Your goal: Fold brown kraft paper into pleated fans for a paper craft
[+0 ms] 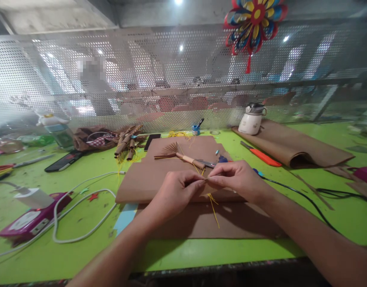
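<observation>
My left hand (179, 189) and my right hand (239, 179) meet fingertip to fingertip above brown paper sheets (147, 179). Both are closed in a pinch. What lies between the fingertips is too small and too hidden to make out. Yellow thread (214, 211) shows just above and below the fingers. Just beyond them lies a pleated brown paper fan shape (168, 150) with a rolled stem (189, 160). Scissors with dark blue handles (222, 159) rest beside that stem, partly hidden by my right hand.
Rolled brown paper bundles (128, 143), a phone (64, 161) and a purple power strip (34, 219) with a white cable (81, 241) occupy the left. An orange utility knife (264, 157), a white flask (251, 119) and a large paper roll (303, 145) lie right. A perforated screen (171, 79) stands behind.
</observation>
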The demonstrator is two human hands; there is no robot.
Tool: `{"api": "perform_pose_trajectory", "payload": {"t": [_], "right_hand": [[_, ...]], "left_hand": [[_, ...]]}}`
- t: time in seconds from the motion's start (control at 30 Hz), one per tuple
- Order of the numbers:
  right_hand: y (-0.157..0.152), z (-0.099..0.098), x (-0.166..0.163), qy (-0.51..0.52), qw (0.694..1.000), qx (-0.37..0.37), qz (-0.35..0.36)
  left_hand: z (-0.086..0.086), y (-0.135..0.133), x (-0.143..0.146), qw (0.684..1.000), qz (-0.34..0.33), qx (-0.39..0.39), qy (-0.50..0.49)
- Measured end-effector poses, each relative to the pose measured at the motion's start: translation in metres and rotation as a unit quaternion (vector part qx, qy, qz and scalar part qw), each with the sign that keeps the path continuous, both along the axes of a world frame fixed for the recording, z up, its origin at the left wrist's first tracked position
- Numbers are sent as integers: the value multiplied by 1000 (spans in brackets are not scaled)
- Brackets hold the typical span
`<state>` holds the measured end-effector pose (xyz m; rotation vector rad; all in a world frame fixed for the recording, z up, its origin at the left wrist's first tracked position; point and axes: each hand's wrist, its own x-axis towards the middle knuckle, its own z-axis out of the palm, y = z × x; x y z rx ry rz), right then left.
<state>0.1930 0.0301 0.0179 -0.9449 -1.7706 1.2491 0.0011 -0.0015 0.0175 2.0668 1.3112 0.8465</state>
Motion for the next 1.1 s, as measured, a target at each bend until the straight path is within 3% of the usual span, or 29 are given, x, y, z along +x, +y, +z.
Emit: {"api": "perform_pose_trajectory", "payload": {"t": [0.3,0.57,0.7,0.87,1.1], "right_hand": [[0,-1,-2,-15,1000,10,-4],[1,-6,-1,-40,997,67,-14],[1,-7,-3,-53,995,86,-1],[-2,-4,-1,-70,990,120,-34],[-2,2,4,-30,999,29,-2]], "left_hand": [[4,-3,1,997,-2,50,61],[3,-4,4,989,1,88,118],[3,-3,3,991,-4,80,102],[3,-3,1,996,-18,48,71],[5,-3,1,996,-26,54,63]]}}
